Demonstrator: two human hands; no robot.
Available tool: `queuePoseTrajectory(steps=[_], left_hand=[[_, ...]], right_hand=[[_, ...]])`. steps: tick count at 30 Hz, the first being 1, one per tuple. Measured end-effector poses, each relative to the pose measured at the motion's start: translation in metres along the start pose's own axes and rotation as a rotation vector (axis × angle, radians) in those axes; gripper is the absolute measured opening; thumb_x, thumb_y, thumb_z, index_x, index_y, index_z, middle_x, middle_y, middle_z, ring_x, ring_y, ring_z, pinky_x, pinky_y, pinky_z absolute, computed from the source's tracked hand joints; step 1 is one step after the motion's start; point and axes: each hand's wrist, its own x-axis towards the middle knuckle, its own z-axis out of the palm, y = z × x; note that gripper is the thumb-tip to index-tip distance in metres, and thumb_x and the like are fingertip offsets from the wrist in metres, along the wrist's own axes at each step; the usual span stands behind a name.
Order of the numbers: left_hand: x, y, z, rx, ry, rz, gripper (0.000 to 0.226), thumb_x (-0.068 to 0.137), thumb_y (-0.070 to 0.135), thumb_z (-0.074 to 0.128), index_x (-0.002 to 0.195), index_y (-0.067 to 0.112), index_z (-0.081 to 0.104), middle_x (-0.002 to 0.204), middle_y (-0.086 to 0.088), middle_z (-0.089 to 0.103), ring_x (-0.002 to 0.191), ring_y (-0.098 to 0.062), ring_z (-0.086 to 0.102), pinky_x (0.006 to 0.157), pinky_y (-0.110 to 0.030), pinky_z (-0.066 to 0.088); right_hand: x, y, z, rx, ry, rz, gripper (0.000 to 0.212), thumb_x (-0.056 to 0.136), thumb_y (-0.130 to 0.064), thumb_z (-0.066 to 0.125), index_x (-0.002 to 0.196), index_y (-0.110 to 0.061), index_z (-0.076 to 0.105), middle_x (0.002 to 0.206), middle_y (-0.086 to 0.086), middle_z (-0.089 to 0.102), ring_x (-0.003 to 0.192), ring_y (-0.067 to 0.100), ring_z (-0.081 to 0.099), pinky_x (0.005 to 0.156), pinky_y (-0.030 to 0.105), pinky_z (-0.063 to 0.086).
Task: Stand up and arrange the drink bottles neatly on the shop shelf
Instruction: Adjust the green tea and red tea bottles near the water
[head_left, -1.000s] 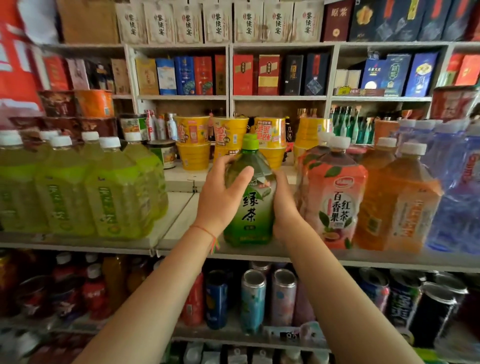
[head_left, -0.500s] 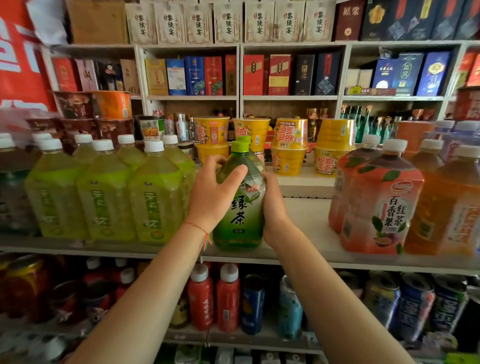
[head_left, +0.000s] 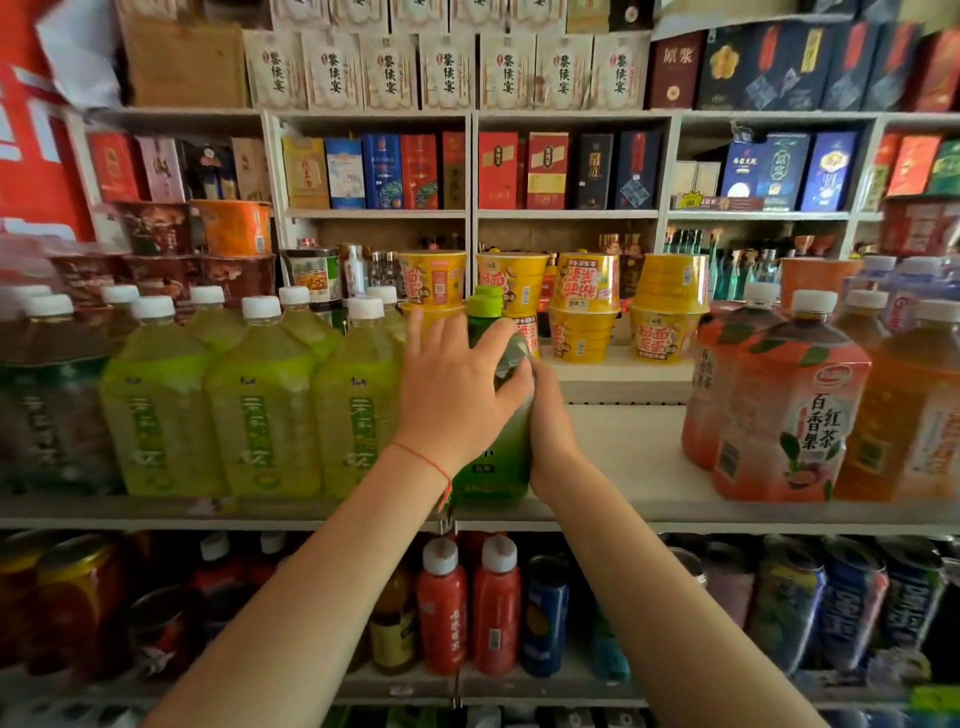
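A dark green tea bottle (head_left: 493, 467) with a light green cap stands upright on the shelf board (head_left: 623, 457), right beside a row of yellow-green tea bottles (head_left: 260, 405). My left hand (head_left: 457, 395) wraps over its front and shoulder, hiding most of the label. On the bottle's right side my right hand (head_left: 550, 431) grips it, fingers curled behind. To the right, apart from it, stand orange-pink fruit tea bottles (head_left: 784, 410).
Yellow noodle cups (head_left: 587, 306) sit stacked on a raised step behind the bottle. Bare shelf lies between the green bottle and the fruit tea bottles. Red bottles (head_left: 467, 608) and cans (head_left: 545, 618) fill the shelf below. Boxed goods line the upper shelves.
Both hands have slid the green bottle leftward from beside the fruit tea bottles up against the yellow-green row. My left hand now covers more of its front.
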Motion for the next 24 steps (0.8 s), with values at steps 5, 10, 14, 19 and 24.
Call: queuePoseTrajectory(steps=[5,10,14,19,24], left_hand=[[-0.005,-0.013,-0.001,0.113,0.017,0.047,0.048,0.098,0.054,0.037,0.127,0.024,0.062,0.100,-0.011,0.068,0.106,-0.032,0.062,0.118,-0.062,0.020],[-0.003,-0.018,-0.004,0.090,-0.042,0.042,0.053,0.098,0.059,0.032,0.131,0.028,0.059,0.109,-0.010,0.070,0.111,-0.030,0.063,0.117,-0.062,0.020],[-0.007,-0.016,-0.002,0.070,-0.052,0.025,0.054,0.098,0.058,0.030,0.136,0.029,0.054,0.118,-0.012,0.067,0.113,-0.030,0.061,0.116,-0.060,0.026],[-0.007,-0.017,-0.002,0.076,-0.045,0.033,0.056,0.098,0.058,0.030,0.137,0.027,0.054,0.116,-0.013,0.067,0.111,-0.032,0.061,0.114,-0.058,0.030],[-0.008,-0.015,-0.007,0.112,-0.136,0.005,0.059,0.098,0.061,0.024,0.146,0.032,0.042,0.130,-0.014,0.061,0.124,-0.032,0.054,0.117,-0.060,0.022]], right_hand=[[0.003,0.005,0.009,-0.022,0.003,-0.006,0.056,0.094,-0.064,0.040,0.117,-0.022,0.070,0.102,0.013,0.075,0.097,0.028,0.072,0.089,0.043,0.058],[0.003,0.003,0.008,-0.006,-0.011,-0.017,0.051,0.099,-0.056,0.038,0.117,-0.020,0.069,0.089,0.009,0.075,0.083,0.024,0.073,0.070,0.033,0.057],[0.002,0.004,0.009,-0.004,-0.011,-0.042,0.051,0.100,-0.055,0.038,0.121,-0.020,0.069,0.097,0.012,0.074,0.088,0.026,0.072,0.073,0.035,0.057],[0.000,0.006,0.010,-0.001,0.001,-0.044,0.051,0.100,-0.057,0.037,0.119,-0.022,0.069,0.097,0.011,0.075,0.089,0.026,0.072,0.078,0.037,0.057],[0.000,0.006,0.012,-0.007,0.002,-0.032,0.052,0.099,-0.061,0.035,0.112,-0.025,0.070,0.101,0.012,0.075,0.092,0.024,0.072,0.075,0.034,0.056]])
